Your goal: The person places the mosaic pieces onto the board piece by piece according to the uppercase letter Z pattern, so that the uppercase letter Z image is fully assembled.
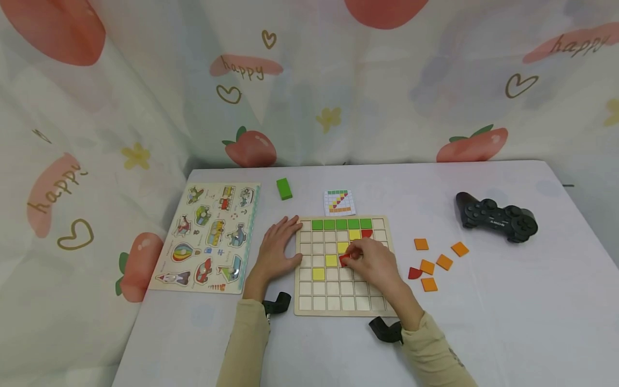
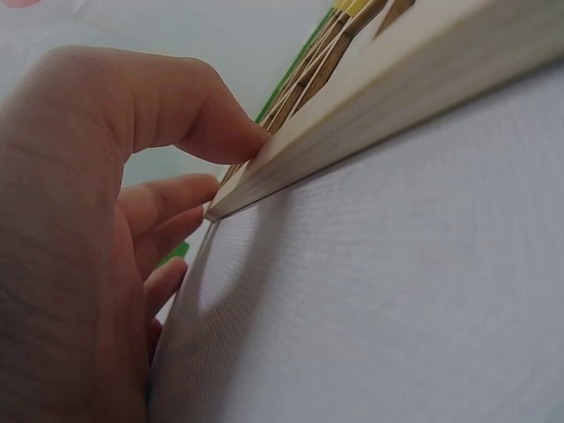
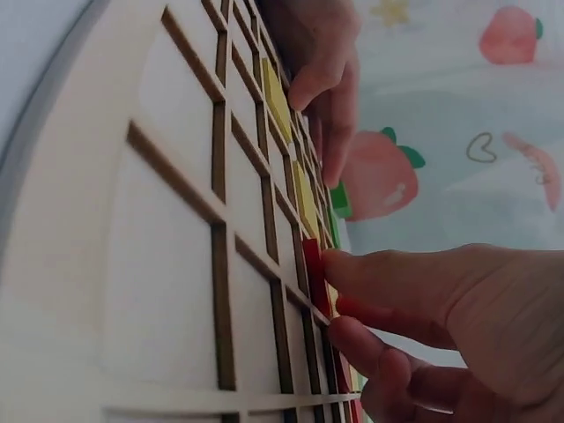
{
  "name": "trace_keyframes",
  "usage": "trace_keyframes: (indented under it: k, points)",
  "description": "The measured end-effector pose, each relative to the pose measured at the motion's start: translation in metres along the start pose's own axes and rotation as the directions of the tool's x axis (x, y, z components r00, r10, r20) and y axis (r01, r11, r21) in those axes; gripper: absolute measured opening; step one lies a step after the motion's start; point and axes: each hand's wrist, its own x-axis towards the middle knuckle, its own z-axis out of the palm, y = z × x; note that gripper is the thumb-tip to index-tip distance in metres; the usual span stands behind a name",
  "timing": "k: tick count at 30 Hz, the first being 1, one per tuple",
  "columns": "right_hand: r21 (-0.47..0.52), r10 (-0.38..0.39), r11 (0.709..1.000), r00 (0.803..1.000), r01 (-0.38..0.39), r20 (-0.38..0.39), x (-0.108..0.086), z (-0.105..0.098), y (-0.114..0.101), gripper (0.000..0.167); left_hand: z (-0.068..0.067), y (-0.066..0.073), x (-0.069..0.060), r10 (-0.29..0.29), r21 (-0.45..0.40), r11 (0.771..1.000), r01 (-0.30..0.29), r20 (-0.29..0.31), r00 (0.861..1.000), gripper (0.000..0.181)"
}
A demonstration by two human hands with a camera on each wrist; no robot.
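A wooden grid board (image 1: 343, 312) lies on the table. Its top row holds several green squares (image 1: 341, 224), and yellow squares (image 1: 318, 274) run diagonally below. My right hand (image 1: 374, 263) pinches a red piece (image 3: 316, 278) between thumb and fingers, at a cell right of a yellow square. Another red piece (image 1: 366, 234) sits under the green row; the hand hides some cells. With thumb and fingertips my left hand (image 1: 276, 252) touches the board's left edge, fingers fairly straight. Behind the board lies a small pattern card (image 1: 339, 202).
Several orange squares (image 1: 421, 244) and a loose red piece (image 1: 414, 273) lie right of the board. Farther right is a black game controller (image 1: 496, 217). A picture puzzle board (image 1: 205, 236) lies at left, and a green block (image 1: 284, 189) at the back.
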Motion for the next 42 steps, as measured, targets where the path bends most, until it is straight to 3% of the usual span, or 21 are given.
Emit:
trace_keyframes:
  k: [18,26,34,38,42]
  points:
    - [0.018,-0.023,1.000,0.999,0.022,0.022,0.001,-0.001,0.003,0.011,0.000,0.000,0.001,-0.020,0.004,1.000,0.019,0.017,1.000,0.077]
    - [0.043,0.005,0.999,0.991,-0.011,0.132,0.000,-0.044,0.036,0.017,0.000,0.000,0.001,-0.019,-0.004,1.000,0.020,0.018,1.000,0.077]
    - [0.017,0.097,0.994,0.955,-0.106,0.282,-0.014,-0.093,0.078,0.029,0.001,-0.001,0.001,-0.021,-0.002,1.000,0.021,0.022,1.000,0.077]
    - [0.004,0.120,0.992,0.946,-0.127,0.300,-0.018,-0.101,0.090,0.029,0.000,0.000,0.001,-0.030,0.001,1.000,0.030,0.036,0.999,0.077]
    - [-0.017,0.113,0.994,0.960,-0.113,0.257,-0.015,-0.097,0.092,0.023,0.000,0.000,0.001,-0.031,0.001,1.000,0.031,0.038,0.999,0.077]
